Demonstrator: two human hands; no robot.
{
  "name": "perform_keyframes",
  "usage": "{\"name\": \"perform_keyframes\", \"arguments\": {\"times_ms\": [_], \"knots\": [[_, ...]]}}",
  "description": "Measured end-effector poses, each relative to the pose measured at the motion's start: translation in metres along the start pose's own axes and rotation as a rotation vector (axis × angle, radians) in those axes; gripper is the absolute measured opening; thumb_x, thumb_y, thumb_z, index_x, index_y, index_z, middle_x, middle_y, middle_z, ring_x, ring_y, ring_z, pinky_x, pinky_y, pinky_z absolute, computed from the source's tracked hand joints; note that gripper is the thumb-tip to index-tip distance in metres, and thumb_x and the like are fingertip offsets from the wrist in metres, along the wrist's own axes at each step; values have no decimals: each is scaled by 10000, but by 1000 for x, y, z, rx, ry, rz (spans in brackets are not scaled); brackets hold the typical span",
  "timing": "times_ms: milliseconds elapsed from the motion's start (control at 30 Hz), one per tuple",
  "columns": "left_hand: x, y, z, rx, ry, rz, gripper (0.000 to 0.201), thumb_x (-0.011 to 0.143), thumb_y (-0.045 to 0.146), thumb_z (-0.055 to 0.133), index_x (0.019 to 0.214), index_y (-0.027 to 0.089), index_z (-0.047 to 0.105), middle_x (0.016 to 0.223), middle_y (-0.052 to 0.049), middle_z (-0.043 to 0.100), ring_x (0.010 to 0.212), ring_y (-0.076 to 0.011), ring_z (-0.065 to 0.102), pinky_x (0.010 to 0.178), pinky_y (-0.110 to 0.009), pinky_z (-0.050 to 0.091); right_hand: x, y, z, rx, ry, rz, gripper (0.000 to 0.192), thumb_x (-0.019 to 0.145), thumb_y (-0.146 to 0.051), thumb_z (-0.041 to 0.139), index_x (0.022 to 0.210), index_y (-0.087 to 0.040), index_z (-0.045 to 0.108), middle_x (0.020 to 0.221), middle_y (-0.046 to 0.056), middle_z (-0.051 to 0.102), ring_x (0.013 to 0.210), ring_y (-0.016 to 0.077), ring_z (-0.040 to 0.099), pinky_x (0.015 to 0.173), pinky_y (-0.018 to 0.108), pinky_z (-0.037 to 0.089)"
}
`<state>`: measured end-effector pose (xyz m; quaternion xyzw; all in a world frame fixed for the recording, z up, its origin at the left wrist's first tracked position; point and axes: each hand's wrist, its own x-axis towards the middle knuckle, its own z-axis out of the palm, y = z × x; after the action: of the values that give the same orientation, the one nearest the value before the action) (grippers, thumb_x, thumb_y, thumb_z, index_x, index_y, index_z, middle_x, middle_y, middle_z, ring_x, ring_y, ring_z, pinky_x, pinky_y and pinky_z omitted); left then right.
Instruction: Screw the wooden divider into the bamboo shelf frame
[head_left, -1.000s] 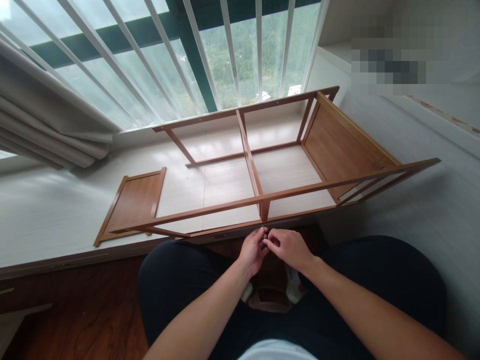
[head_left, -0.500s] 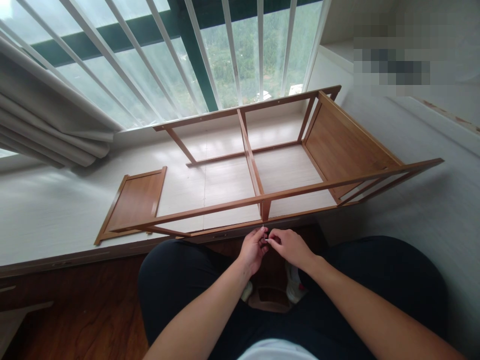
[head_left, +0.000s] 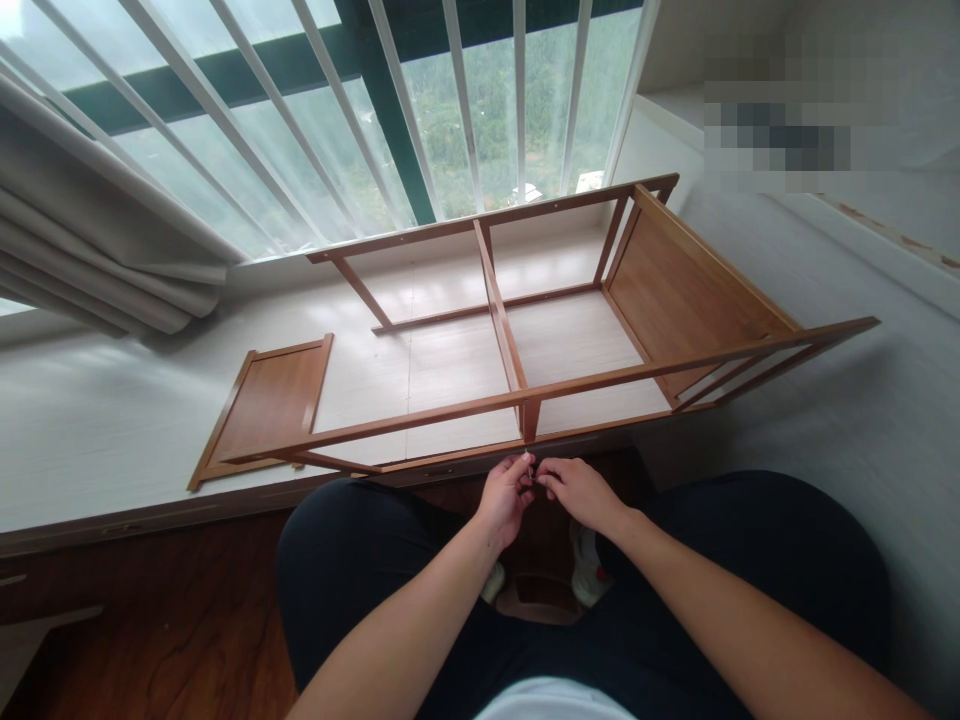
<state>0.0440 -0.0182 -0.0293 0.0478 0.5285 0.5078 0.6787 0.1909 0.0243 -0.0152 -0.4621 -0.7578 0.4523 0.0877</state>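
A thin metal rod like a small hex key (head_left: 531,471) shows between my hands, just below the front rail of a wooden frame (head_left: 420,412). My left hand (head_left: 508,497) pinches it with thumb and fingers. The fingers of my right hand (head_left: 581,490) are closed at its lower end, though their tips partly hide it. Both hands are close to the foot of the frame's middle crosspiece (head_left: 501,320). The brown frame lies on its side, with a solid panel (head_left: 697,290) at its right end.
The frame rests on a pale window ledge (head_left: 112,430). A separate wooden panel (head_left: 274,405) lies at its left end, partly behind the front rail. A grey curtain (head_left: 90,220) hangs at left beside the barred window. My knees are against the ledge front, above a wooden floor (head_left: 172,620).
My right fingers have shifted slightly at the lower end of the hex key, and less of it shows. My left hand and the frame stay in place.
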Motion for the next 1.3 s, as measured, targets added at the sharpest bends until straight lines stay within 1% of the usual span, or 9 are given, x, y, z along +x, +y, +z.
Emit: {"name": "perform_keyframes", "arguments": {"times_ms": [200, 367, 600, 700, 800, 933, 1033, 1133, 1300], "knots": [[0, 1, 1, 5, 11, 7, 372, 634, 390, 840, 860, 153, 663, 651, 26, 534, 601, -82, 491, 552, -205, 343, 3, 2, 3, 16, -11, 4, 192, 905, -234, 489, 843, -219, 669, 689, -7, 674, 681, 150, 604, 648, 246, 368], [0, -1, 0, 16, 14, 3, 381, 628, 401, 840, 854, 152, 661, 642, 23, 532, 603, -90, 497, 543, -205, 343, 3, 3, 4, 47, -47, -7, 229, 888, -175, 454, 842, -215, 676, 702, -1, 674, 668, 144, 596, 624, 241, 357], [-4, -1, 1, 24, 12, 6, 376, 637, 396, 839, 870, 149, 679, 690, 5, 578, 609, -86, 510, 544, -203, 372, 2, 0, 2, 59, -48, -18, 209, 859, -177, 473, 844, -213, 678, 715, 7, 685, 669, 149, 593, 611, 242, 350], [-4, -1, 0, 24, 7, -1, 379, 643, 399, 835, 885, 147, 688, 710, -6, 600, 621, -93, 534, 554, -208, 393, 2, -2, 1, 57, -45, -31, 201, 839, -162, 477, 786, -205, 666, 723, 9, 687, 653, 144, 579, 597, 241, 339], [-3, -1, 0, 13, -8, -2, 383, 640, 402, 836, 884, 145, 692, 721, -11, 615, 615, -97, 547, 552, -213, 403, 0, -6, -1, 58, -38, -46, 217, 860, -197, 477, 712, -197, 635, 695, 10, 675, 632, 140, 566, 581, 241, 325], [-2, -1, -1, -1, -19, 7, 362, 660, 393, 827, 889, 143, 701, 709, -10, 619, 606, -94, 549, 551, -208, 408, -5, -15, -7, 31, 9, -89, 243, 906, -271, 471, 740, -201, 635, 714, 8, 672, 630, 139, 565, 576, 241, 315], [-2, -1, -1, -16, -25, 9, 329, 680, 373, 818, 886, 146, 702, 741, -27, 644, 658, -113, 584, 584, -216, 435, -8, -20, -9, -31, 52, -122, 225, 915, -321, 496, 783, -212, 642, 704, -1, 664, 633, 143, 565, 581, 243, 309], [-2, -1, -1, -42, -44, 18, 304, 696, 354, 810, 889, 144, 704, 769, -35, 655, 689, -122, 600, 620, -230, 464, -9, -21, -8, -102, 82, -144, 216, 906, -377, 543, 797, -220, 645, 712, -3, 672, 645, 150, 575, 598, 247, 313], [-2, -2, 0, -68, -41, 4, 279, 704, 331, 807, 884, 143, 705, 767, -23, 648, 671, -108, 591, 613, -222, 461, -8, -19, -3, -175, 131, -130, 239, 925, -378, 532, 786, -217, 641, 785, 18, 709, 711, 167, 625, 648, 258, 339]]}}
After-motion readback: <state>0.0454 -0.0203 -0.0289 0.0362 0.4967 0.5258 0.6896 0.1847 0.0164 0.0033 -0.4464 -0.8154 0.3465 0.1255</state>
